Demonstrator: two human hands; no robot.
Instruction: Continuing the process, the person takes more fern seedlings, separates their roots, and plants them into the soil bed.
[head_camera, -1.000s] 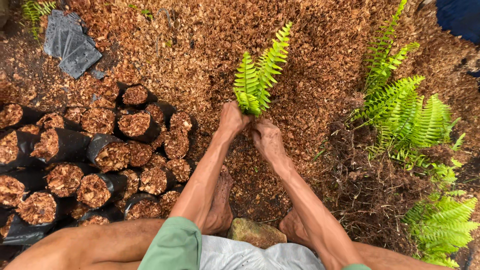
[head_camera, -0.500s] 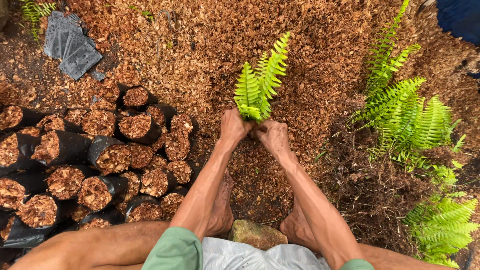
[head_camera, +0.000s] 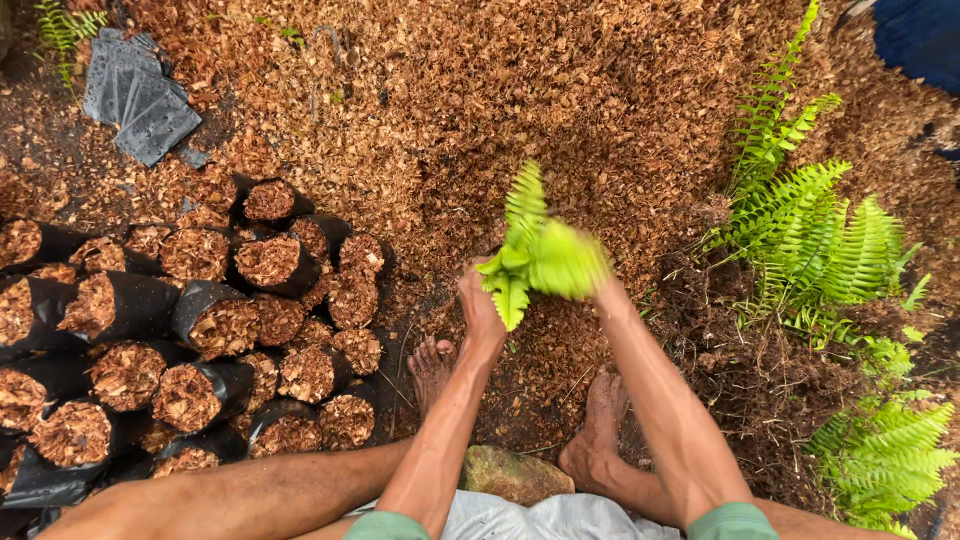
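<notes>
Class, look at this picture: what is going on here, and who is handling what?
A person sits barefoot on ground covered in brown husk chips. The left hand grips a small bright green fern at its base, lifted above the chips; the right hand is mostly hidden behind its blurred fronds. Black bags filled with chips stand clustered to the left, and larger ferns grow on the right.

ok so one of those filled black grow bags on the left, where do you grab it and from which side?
Probably the side wall just below the rim, from above. The nearest filled black grow bag stands upright, open top packed with brown husk, and its film wall is soft, so circle it with fingers rather than pinch the rim. Its right side faces open ground.
</notes>
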